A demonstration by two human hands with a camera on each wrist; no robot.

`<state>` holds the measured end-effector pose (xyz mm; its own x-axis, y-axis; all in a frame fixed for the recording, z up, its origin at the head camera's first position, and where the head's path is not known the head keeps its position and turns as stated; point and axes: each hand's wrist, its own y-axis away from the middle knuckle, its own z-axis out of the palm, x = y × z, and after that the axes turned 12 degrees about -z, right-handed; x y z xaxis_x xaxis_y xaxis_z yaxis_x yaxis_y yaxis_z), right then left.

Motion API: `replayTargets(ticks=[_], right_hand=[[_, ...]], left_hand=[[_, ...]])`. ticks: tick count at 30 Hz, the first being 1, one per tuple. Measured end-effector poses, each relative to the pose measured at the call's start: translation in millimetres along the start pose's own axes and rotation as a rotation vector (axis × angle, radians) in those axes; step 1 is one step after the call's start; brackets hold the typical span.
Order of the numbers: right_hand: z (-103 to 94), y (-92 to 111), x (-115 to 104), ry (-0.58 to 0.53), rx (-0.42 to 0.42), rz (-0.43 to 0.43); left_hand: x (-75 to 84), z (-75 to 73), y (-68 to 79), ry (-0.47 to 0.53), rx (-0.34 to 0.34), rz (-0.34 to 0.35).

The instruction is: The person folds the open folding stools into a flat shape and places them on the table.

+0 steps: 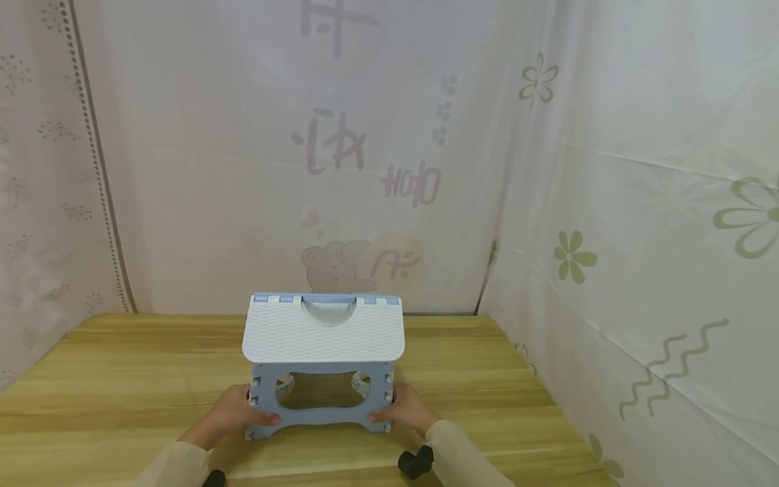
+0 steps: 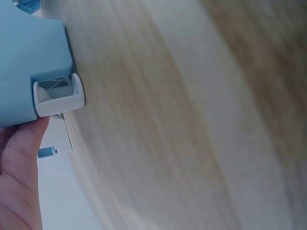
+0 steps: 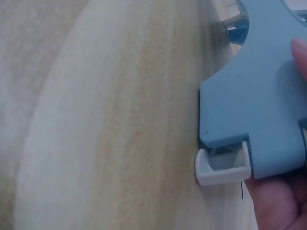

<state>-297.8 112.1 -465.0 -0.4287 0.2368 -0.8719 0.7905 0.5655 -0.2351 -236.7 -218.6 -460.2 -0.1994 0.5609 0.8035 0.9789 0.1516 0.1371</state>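
Table point(image 1: 475, 385) with yellow-brown wood grain, enclosed by pale cloth hangings on three sides. The back cloth point(image 1: 231, 169), behind the far edge, bears faint mauve characters point(image 1: 314, 145) and, low down, a bear print point(image 1: 331, 267). The left cloth point(image 1: 42, 223) shows small sprigs point(image 1: 76, 212) and a dark stripe point(image 1: 100, 159) running beside a dotted line. The right cloth point(image 1: 645, 243), creased, carries olive flowers point(image 1: 585, 258) and wavy lines point(image 1: 686, 365). Light is soft and diffuse. In both wrist views the grain appears as blurred, paler bands.
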Motion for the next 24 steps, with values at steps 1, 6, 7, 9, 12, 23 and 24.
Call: replayTargets(ticks=[1, 6, 7, 9, 12, 23, 24], right_hand=[[-0.2, -0.1, -0.1, -0.004, 0.0, -0.002], [-1.3, -0.7, -0.3, -0.02, -0.001, -0.008], [-1.2, -0.7, -0.2, -0.02, 0.0, -0.005], [-1.0, -0.5, 0.5, -0.013, -0.002, -0.003], [-0.5, -0.5, 1.6, -0.004, -0.004, 0.0], [-0.3, -1.2, 2.9, 0.007, -0.011, -0.001], [-0.5, -1.1, 2.5, 0.01, -0.01, 0.0]], left_hand=[[0.2, -0.1, -0.2, 0.005, 0.001, 0.004], [0.8, -0.3, -0.3, 0.015, -0.002, 0.005], [0.7, -0.2, -0.3, 0.014, -0.001, -0.008], [0.6, 0.1, -0.1, 0.009, -0.001, -0.021], [0.4, 0.4, 0.5, 0.012, -0.004, -0.035], [1.0, 0.5, 1.0, 0.006, -0.002, -0.018], [1.0, 0.6, 1.0, 0.003, -0.003, -0.019]])
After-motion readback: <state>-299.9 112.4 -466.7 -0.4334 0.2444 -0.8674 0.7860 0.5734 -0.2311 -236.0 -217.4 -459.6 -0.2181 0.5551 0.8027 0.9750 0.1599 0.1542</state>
